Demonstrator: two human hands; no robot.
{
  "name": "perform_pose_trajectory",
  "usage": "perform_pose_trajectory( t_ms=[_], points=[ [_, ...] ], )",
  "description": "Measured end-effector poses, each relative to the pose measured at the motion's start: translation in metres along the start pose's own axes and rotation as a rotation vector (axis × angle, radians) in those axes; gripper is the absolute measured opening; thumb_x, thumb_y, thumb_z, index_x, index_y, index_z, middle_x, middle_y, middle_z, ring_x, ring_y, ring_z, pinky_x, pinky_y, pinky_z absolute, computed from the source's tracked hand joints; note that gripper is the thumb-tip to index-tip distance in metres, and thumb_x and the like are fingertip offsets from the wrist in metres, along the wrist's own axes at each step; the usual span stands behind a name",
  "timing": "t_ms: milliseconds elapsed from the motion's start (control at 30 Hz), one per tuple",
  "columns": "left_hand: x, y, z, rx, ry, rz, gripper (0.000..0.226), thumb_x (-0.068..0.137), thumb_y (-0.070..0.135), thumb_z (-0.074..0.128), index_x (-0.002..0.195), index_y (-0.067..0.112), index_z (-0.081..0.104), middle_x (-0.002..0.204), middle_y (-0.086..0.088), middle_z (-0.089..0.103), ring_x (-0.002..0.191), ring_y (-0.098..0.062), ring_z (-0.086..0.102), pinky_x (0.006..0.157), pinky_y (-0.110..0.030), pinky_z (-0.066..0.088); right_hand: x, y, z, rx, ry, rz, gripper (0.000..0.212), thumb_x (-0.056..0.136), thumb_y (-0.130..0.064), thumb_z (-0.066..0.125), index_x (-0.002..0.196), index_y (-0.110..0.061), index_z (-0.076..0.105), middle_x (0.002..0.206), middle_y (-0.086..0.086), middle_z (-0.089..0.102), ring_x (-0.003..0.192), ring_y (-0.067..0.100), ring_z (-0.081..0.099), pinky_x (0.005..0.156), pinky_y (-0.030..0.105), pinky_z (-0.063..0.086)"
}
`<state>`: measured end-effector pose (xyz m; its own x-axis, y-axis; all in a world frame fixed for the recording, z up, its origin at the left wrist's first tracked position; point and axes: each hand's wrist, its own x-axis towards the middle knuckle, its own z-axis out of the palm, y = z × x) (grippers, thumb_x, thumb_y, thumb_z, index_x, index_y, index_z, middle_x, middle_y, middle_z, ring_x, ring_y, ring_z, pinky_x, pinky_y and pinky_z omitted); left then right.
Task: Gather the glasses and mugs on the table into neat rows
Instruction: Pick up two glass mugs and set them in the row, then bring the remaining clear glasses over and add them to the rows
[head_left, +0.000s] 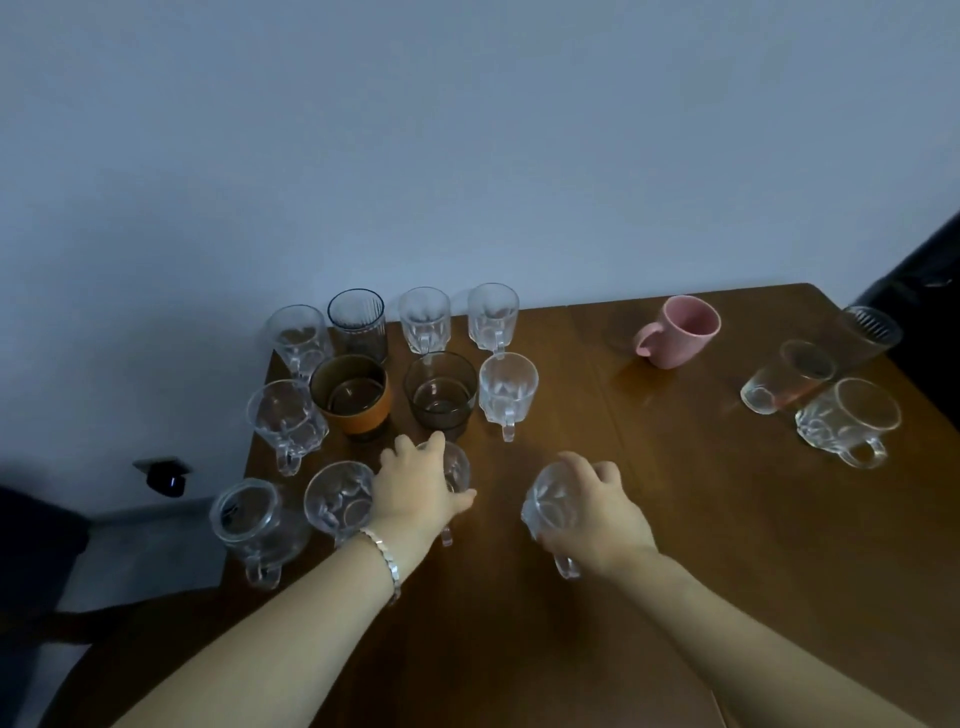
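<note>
Several clear glass mugs and tumblers stand in rows at the left end of the brown wooden table (701, 519). Among them are an orange-banded glass (349, 399) and a dark smoked glass (440, 396). My left hand (415, 491) is closed around a clear glass mug (457, 470) in the front row, beside another clear mug (337, 500). My right hand (592, 512) grips a second clear mug (551, 506) a little to the right, its handle pointing toward me. A pink mug (680, 338) stands apart at the back.
At the right end stand a clear tumbler (789, 384), a ribbed glass (867, 330) and a cut-glass mug (847, 421). The table's back edge meets a pale wall. A dark object (924, 270) rises at the far right. Floor and a small black device (165, 477) lie to the left.
</note>
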<state>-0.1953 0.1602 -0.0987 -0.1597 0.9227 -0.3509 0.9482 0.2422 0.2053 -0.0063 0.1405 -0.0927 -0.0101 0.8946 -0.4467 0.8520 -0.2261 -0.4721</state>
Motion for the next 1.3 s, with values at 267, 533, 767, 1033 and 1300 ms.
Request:
perform_pose_trajectory(
  t_ms=[267, 533, 767, 1033, 1300],
  points=[
    [-0.005, -0.002, 0.006, 0.018, -0.004, 0.019, 0.084, 0.078, 0.054, 0.064, 0.146, 0.023, 0.025, 0.140, -0.012, 0.039, 0.128, -0.030, 0.037, 0.096, -0.037, 0.045, 0.039, -0.041, 0.025, -0.158, -0.010, -0.064, 0.095, 0.074, -0.028, 0.074, 0.147, -0.031, 0.013, 0.135, 0.009, 0.031, 0.106, 0.031, 0.057, 0.085, 0.038, 0.056],
    [-0.025, 0.008, 0.008, 0.150, 0.046, 0.069, 0.085, 0.087, 0.053, 0.052, 0.149, 0.013, 0.010, 0.153, -0.015, 0.021, 0.137, -0.033, 0.029, 0.109, -0.041, 0.032, 0.006, -0.006, 0.011, -0.078, -0.118, -0.024, 0.100, 0.076, -0.022, 0.077, 0.150, -0.019, 0.009, 0.151, 0.008, 0.024, 0.133, 0.028, 0.041, 0.107, 0.038, 0.041],
    [-0.068, 0.076, -0.002, 0.232, 0.038, 0.335, 0.047, 0.093, 0.036, 0.044, 0.137, 0.019, 0.038, 0.139, -0.007, 0.045, 0.127, -0.026, 0.043, 0.102, -0.037, 0.041, -0.035, 0.107, -0.048, -0.211, -0.309, 0.178, 0.050, 0.085, -0.025, 0.066, 0.132, -0.017, 0.050, 0.131, 0.004, 0.056, 0.116, 0.020, 0.057, 0.096, 0.028, 0.049],
    [-0.080, 0.195, 0.007, 0.166, -0.050, 0.380, 0.036, 0.096, 0.034, 0.042, 0.126, 0.019, 0.051, 0.117, -0.002, 0.062, 0.098, -0.019, 0.064, 0.079, -0.032, 0.054, -0.013, 0.232, -0.163, -0.274, -0.043, 0.283, 0.034, 0.085, -0.026, 0.060, 0.117, -0.015, 0.058, 0.114, 0.006, 0.062, 0.100, 0.023, 0.062, 0.078, 0.031, 0.053],
    [-0.076, 0.294, 0.024, 0.087, -0.101, 0.243, 0.031, 0.095, 0.033, 0.045, 0.122, 0.021, 0.055, 0.115, 0.001, 0.063, 0.102, -0.017, 0.062, 0.083, -0.029, 0.049, 0.084, 0.277, -0.242, -0.284, 0.143, 0.130, 0.099, 0.076, -0.044, 0.071, 0.150, -0.019, 0.011, 0.158, 0.005, 0.016, 0.142, 0.029, 0.024, 0.109, 0.044, 0.033]
  ],
)
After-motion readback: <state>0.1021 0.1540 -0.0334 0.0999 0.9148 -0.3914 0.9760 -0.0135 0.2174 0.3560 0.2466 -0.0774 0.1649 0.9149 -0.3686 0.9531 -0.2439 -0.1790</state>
